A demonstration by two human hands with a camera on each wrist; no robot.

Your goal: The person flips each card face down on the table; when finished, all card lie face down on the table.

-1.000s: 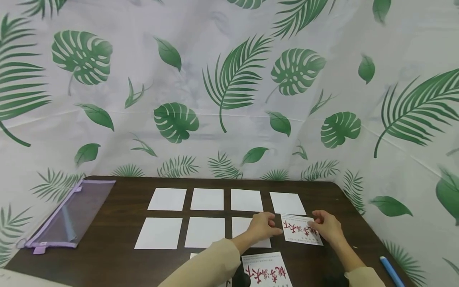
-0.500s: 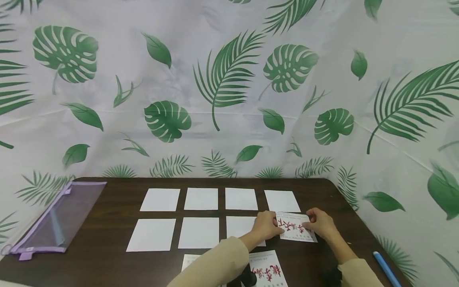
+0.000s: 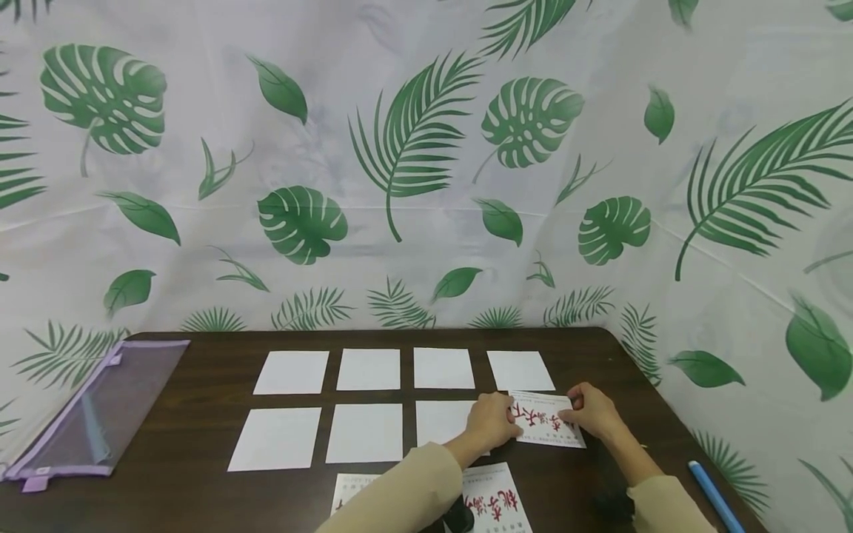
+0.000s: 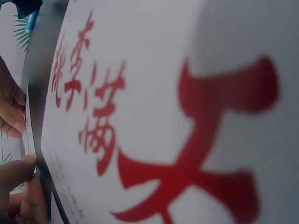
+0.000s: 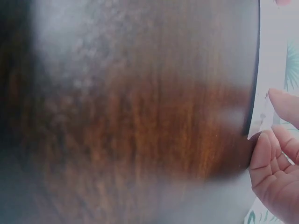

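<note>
A white card [image 3: 548, 429] printed with red Chinese characters lies at the right end of the second row, its writing upside down in the head view. My left hand [image 3: 492, 420] pinches its left edge between thumb and fingers. At the opposite edge, my right hand [image 3: 595, 411] holds the card with thumb and fingertips. The right wrist view shows the right thumb [image 5: 283, 106] at the card's corner. Closer to me lies another card [image 3: 496, 500] with the same red writing, partly hidden by the left sleeve; it fills much of the left wrist view.
Blank white squares stand in two rows, including one [image 3: 521, 370] just behind the held card and another [image 3: 365, 433] left of it. A printed card [image 3: 349, 486] shows beside the left sleeve. A purple-edged mesh pouch [image 3: 136, 403] lies far left, a blue pen [image 3: 714, 494] at right.
My left hand has come to the card's left edge and now pinches it, while the right hand has kept its hold. The head view has turned slightly right.
</note>
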